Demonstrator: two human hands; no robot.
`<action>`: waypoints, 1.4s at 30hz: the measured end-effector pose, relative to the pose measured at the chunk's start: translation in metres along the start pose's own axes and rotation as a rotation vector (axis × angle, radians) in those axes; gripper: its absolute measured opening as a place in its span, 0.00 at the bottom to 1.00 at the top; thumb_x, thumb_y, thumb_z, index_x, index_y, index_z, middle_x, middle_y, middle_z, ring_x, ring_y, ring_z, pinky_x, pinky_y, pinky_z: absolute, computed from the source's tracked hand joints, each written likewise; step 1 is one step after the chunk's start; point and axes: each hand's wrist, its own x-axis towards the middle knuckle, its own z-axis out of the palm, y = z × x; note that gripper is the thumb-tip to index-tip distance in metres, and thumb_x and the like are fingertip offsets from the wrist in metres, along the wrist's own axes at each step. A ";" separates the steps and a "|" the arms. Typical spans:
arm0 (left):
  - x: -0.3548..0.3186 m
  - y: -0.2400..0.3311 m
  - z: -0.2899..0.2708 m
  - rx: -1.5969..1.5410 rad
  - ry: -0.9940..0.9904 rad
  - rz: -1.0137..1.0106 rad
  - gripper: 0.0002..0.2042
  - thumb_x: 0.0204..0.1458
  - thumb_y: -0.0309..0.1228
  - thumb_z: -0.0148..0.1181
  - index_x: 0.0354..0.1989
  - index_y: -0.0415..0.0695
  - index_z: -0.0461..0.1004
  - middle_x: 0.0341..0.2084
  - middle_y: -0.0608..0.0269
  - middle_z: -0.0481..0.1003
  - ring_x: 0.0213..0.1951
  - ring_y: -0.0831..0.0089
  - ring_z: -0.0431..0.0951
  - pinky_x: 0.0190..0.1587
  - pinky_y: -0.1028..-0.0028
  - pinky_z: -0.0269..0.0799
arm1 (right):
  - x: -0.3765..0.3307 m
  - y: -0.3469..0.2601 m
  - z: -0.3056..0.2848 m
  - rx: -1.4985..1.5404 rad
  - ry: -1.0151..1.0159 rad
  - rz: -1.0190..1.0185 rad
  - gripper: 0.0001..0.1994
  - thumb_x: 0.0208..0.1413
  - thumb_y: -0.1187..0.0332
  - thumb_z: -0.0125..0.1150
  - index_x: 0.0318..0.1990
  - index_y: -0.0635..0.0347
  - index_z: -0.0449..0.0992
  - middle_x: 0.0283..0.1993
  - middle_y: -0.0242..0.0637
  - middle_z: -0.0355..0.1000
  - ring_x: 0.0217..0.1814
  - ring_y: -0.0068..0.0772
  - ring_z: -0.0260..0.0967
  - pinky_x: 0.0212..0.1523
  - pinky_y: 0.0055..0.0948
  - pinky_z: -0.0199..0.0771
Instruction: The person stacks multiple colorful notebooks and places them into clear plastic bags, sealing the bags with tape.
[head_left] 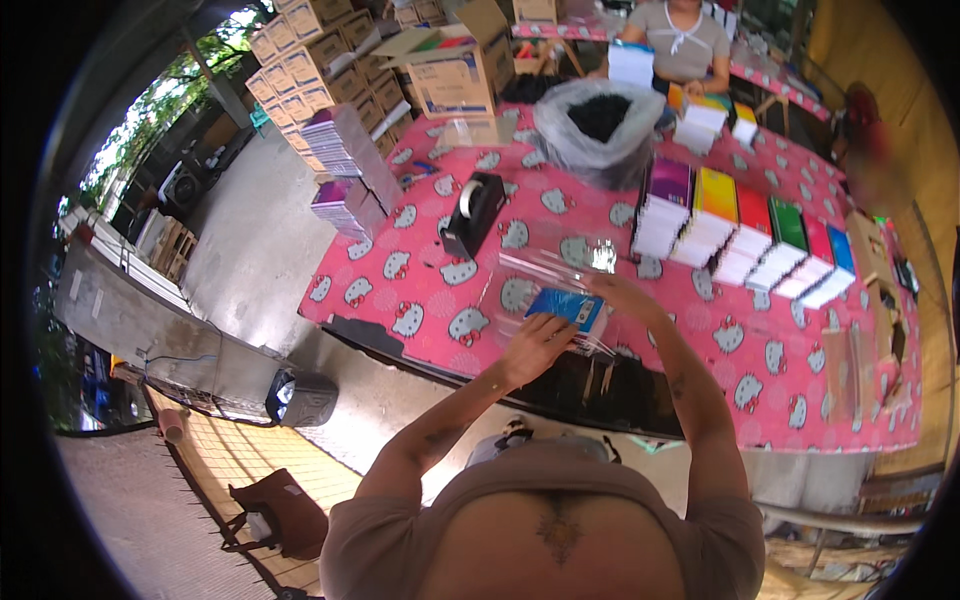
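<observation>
My left hand (535,342) grips the near end of a small blue booklet (567,304) held over the pink patterned tablecloth (430,290). My right hand (622,295) holds the far side of the booklet together with a clear plastic sleeve (560,268) that lies open around it. Both hands are close together near the table's front edge. A black tape dispenser (473,212) stands to the left of the sleeve.
Rows of coloured booklets (745,235) stand at the right. A bag of dark items (598,130), cardboard boxes (450,70) and stacked booklets (345,165) sit at the back left. Another person (680,45) sits across the table. A brown bag (280,515) lies on the floor.
</observation>
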 end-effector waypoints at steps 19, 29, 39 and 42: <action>-0.028 -0.276 -0.109 -0.555 0.101 -1.258 0.20 0.50 0.35 0.70 0.51 0.43 0.78 0.38 0.60 0.78 0.38 0.71 0.76 0.39 0.65 0.74 | -0.078 -0.135 0.038 -0.479 0.450 -0.564 0.09 0.49 0.67 0.70 0.39 0.52 0.80 0.62 0.35 0.68 0.66 0.43 0.63 0.63 0.45 0.59; -0.056 -0.276 -0.090 -1.166 0.316 -1.231 0.12 0.54 0.33 0.66 0.42 0.39 0.79 0.26 0.70 0.79 0.23 0.75 0.77 0.25 0.75 0.70 | -0.062 -0.151 0.073 -0.664 0.528 -0.456 0.13 0.52 0.62 0.68 0.44 0.52 0.79 0.50 0.32 0.73 0.53 0.39 0.70 0.59 0.46 0.59; -0.035 -0.216 -0.113 -0.608 -0.033 -0.571 0.09 0.59 0.22 0.56 0.44 0.42 0.80 0.32 0.65 0.81 0.34 0.77 0.80 0.38 0.76 0.75 | -0.055 -0.158 0.087 -0.796 0.521 -0.332 0.19 0.51 0.53 0.68 0.48 0.50 0.80 0.45 0.31 0.77 0.50 0.37 0.73 0.60 0.46 0.58; -0.002 -0.133 -0.102 -0.989 -0.161 -0.437 0.12 0.57 0.18 0.59 0.48 0.41 0.79 0.34 0.65 0.80 0.36 0.79 0.78 0.40 0.77 0.74 | -0.055 -0.155 0.088 -0.785 0.477 -0.271 0.18 0.51 0.52 0.68 0.47 0.49 0.82 0.45 0.30 0.78 0.51 0.37 0.73 0.61 0.46 0.56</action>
